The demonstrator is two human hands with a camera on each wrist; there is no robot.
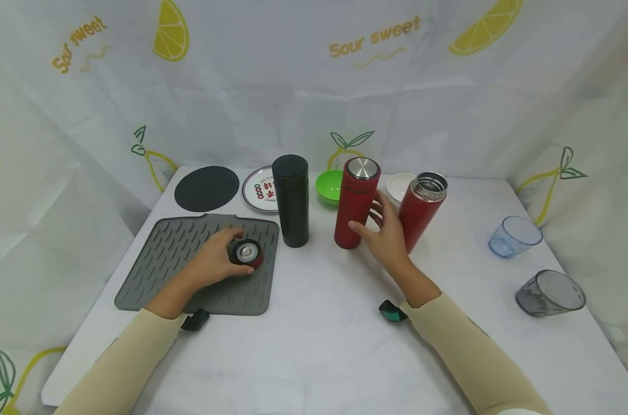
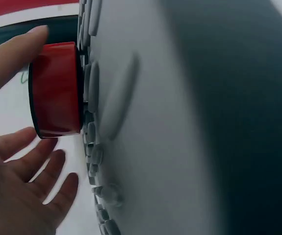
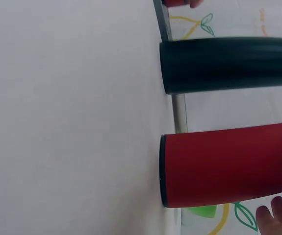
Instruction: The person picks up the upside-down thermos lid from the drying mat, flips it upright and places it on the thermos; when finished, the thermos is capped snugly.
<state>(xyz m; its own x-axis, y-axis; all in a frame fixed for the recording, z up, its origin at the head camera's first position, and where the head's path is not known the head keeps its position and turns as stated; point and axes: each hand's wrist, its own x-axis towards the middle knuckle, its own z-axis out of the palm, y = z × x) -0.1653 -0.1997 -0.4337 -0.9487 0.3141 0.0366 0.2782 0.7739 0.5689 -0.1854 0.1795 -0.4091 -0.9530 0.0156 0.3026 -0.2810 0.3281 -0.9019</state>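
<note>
A red lid (image 1: 246, 253) with a steel centre lies on a grey ribbed mat (image 1: 179, 253). My left hand (image 1: 225, 257) cups it loosely. In the left wrist view the thumb touches the lid (image 2: 57, 90) while the fingers (image 2: 42, 171) stay spread just off it. My right hand (image 1: 383, 230) stands open beside a red flask (image 1: 356, 204) with a steel cap, thumb against its side. The right wrist view shows that flask (image 3: 229, 164) with my fingertips (image 3: 273, 215) just clear of it. An uncapped red flask (image 1: 421, 210) stands right behind the hand.
A black flask (image 1: 291, 202) stands left of the red one. Behind are a black round mat (image 1: 207, 188), a printed plate (image 1: 259, 190), a green bowl (image 1: 328, 185) and a white bowl (image 1: 398, 185). A blue glass (image 1: 513, 236) and a grey glass (image 1: 549, 294) lie at the right.
</note>
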